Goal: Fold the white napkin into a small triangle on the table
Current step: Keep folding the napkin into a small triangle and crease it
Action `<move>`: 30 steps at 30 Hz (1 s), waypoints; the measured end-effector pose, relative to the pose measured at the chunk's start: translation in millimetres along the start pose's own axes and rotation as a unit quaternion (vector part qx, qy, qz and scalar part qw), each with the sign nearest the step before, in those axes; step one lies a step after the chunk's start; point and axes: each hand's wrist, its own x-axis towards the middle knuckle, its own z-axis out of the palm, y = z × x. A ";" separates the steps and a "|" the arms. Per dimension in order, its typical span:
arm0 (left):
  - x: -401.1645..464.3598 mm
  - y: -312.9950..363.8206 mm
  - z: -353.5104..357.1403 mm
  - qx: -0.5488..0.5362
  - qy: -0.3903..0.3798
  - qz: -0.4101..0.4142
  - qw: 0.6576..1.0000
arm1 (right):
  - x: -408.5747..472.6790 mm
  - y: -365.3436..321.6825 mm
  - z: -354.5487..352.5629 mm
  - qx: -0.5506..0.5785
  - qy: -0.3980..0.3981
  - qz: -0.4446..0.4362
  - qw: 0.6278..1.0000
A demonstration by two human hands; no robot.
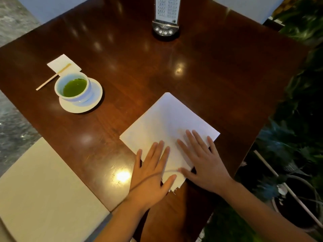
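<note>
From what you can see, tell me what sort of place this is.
Probably a cafe or tea house: a cup of green tea on a saucer, and a menu stand on a dark wooden table.

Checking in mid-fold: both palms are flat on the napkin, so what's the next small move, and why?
Probably pinch the near corner and carry it to the far corner. The napkin lies flat as a diamond, and the left hand and right hand only press it, so no triangle exists yet.
</note>
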 end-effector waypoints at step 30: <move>18.2 -33.3 -22.3 -0.061 0.059 0.178 0.980 | 9.8 18.0 -15.7 -0.017 0.050 -0.297 0.953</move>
